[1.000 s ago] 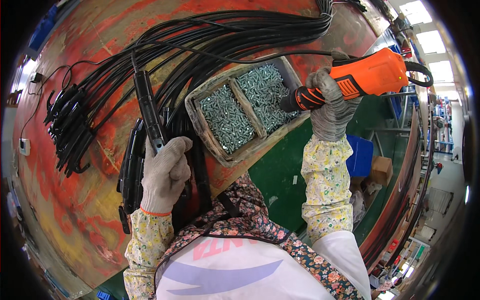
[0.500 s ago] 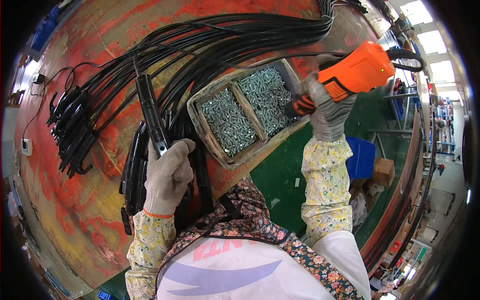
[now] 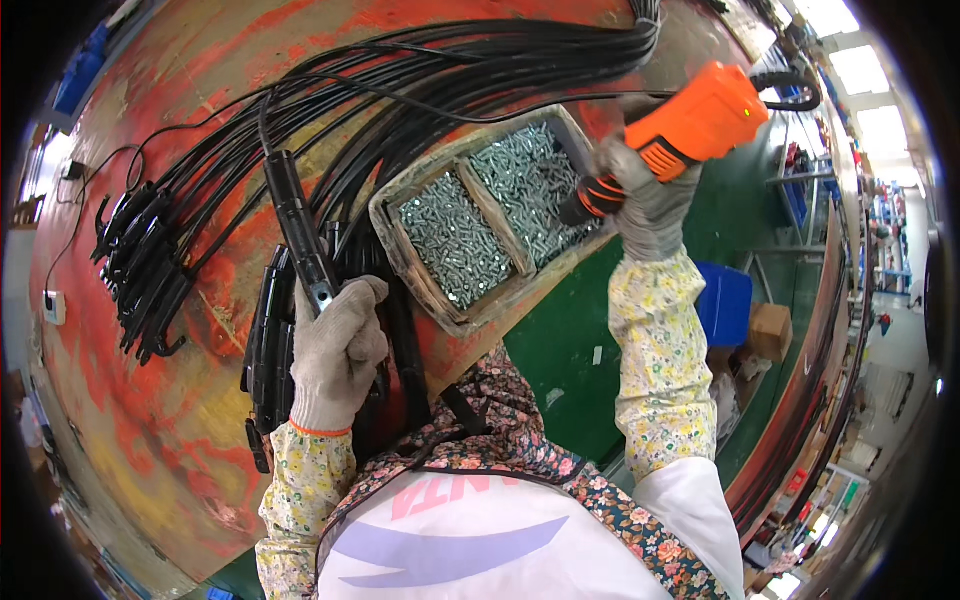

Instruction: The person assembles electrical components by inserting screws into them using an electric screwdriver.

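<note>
My gloved left hand (image 3: 341,345) is closed around the lower end of a black cable connector (image 3: 297,225), a long tubular piece whose cable leaves its top. A small metal part with a hole shows at its end by my fingers. In my gloved right hand (image 3: 650,200) is an orange power screwdriver (image 3: 700,120), gripped by its body. Its dark nose points down and left over the right compartment of a worn, divided box (image 3: 480,318). Both compartments hold heaps of small silvery screws (image 3: 455,240). Whether the nose touches the screws I cannot tell.
A thick bundle of black cables (image 3: 480,60) arches across the red-stained table (image 3: 170,420). More connectors (image 3: 145,265) lie piled at the left, others (image 3: 272,350) beside my left hand. Below the table's right edge, a blue bin (image 3: 722,305) and a cardboard box (image 3: 770,332) stand near the green floor.
The screwdriver and my right hand have moved a little left and up, its nose still above the screw box. My left hand and its connector have barely shifted.
</note>
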A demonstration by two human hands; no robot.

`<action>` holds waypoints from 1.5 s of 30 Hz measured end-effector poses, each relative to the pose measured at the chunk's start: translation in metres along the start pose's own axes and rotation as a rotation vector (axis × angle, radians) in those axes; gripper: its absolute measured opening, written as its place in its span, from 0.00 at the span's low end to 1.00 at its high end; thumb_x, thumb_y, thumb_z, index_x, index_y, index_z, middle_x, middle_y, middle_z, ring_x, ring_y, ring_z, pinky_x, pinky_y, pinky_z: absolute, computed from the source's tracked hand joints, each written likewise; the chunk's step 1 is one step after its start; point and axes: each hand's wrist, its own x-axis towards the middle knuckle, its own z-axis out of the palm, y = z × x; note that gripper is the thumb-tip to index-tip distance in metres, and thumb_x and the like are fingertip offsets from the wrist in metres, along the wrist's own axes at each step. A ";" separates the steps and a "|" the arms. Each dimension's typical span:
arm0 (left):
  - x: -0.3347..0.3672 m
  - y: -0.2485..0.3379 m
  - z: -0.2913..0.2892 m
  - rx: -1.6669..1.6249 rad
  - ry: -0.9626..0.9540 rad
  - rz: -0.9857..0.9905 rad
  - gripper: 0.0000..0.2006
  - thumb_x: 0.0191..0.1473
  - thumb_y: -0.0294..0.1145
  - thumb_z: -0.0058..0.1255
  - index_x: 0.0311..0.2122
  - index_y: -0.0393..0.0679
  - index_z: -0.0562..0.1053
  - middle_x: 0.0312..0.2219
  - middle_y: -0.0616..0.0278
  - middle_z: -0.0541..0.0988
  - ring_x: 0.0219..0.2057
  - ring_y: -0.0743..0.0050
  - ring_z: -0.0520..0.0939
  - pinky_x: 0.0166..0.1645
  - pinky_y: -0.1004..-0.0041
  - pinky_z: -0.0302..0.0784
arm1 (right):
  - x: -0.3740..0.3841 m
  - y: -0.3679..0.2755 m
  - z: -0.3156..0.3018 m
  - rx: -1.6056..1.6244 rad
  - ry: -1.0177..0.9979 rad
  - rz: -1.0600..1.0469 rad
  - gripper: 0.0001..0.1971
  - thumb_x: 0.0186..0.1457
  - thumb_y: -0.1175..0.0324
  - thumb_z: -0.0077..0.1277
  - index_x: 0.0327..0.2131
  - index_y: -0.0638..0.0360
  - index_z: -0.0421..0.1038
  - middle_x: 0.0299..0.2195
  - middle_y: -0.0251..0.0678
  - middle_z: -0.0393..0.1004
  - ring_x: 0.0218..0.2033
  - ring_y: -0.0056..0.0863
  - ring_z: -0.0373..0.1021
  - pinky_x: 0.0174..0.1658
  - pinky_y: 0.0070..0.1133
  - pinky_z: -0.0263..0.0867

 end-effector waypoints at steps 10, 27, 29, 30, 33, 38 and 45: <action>0.007 -0.010 -0.019 -0.025 -0.101 -0.062 0.15 0.49 0.30 0.51 0.38 0.28 0.68 0.12 0.71 0.63 0.09 0.87 0.59 0.14 0.84 0.53 | 0.037 -0.028 -0.033 0.307 0.024 -0.143 0.10 0.43 0.74 0.56 0.31 0.65 0.68 0.23 0.37 0.70 0.22 0.27 0.69 0.27 0.26 0.70; 0.003 -0.004 -0.010 -0.033 -0.064 -0.030 0.12 0.52 0.27 0.48 0.40 0.33 0.65 0.14 0.71 0.63 0.11 0.89 0.59 0.14 0.84 0.53 | 0.025 -0.018 -0.016 0.167 0.255 -0.081 0.17 0.41 0.75 0.57 0.35 0.63 0.62 0.21 0.36 0.69 0.20 0.26 0.69 0.26 0.24 0.70; 0.003 -0.004 -0.010 -0.046 -0.065 -0.034 0.12 0.52 0.26 0.48 0.41 0.33 0.65 0.14 0.71 0.64 0.11 0.89 0.59 0.14 0.84 0.54 | 0.024 -0.008 -0.017 0.194 0.216 -0.121 0.18 0.41 0.75 0.57 0.36 0.60 0.61 0.20 0.36 0.70 0.19 0.27 0.70 0.25 0.24 0.70; 0.003 -0.002 -0.010 -0.035 -0.073 -0.040 0.12 0.52 0.26 0.48 0.41 0.34 0.65 0.14 0.71 0.64 0.11 0.89 0.58 0.15 0.84 0.54 | 0.021 -0.010 -0.015 0.203 0.246 -0.088 0.18 0.41 0.75 0.57 0.37 0.59 0.61 0.21 0.36 0.70 0.19 0.27 0.70 0.25 0.24 0.71; 0.002 -0.002 -0.012 -0.044 -0.086 -0.048 0.11 0.53 0.26 0.47 0.40 0.34 0.65 0.15 0.71 0.64 0.11 0.89 0.58 0.15 0.84 0.54 | 0.022 -0.007 -0.019 0.266 0.252 -0.045 0.19 0.41 0.75 0.58 0.37 0.59 0.61 0.21 0.36 0.70 0.20 0.27 0.70 0.26 0.24 0.71; 0.002 0.001 -0.012 -0.038 -0.090 -0.036 0.12 0.53 0.26 0.48 0.41 0.36 0.63 0.16 0.70 0.64 0.12 0.89 0.59 0.15 0.84 0.54 | 0.022 -0.011 -0.021 0.297 0.269 -0.020 0.19 0.41 0.75 0.59 0.38 0.60 0.62 0.22 0.36 0.70 0.21 0.27 0.70 0.26 0.25 0.71; 0.003 -0.002 -0.020 -0.141 -0.081 -0.044 0.22 0.49 0.21 0.50 0.48 0.42 0.57 0.25 0.61 0.75 0.12 0.86 0.64 0.13 0.84 0.55 | 0.023 -0.019 -0.005 0.727 0.249 0.125 0.17 0.48 0.76 0.54 0.43 0.63 0.63 0.26 0.35 0.69 0.26 0.23 0.67 0.30 0.24 0.69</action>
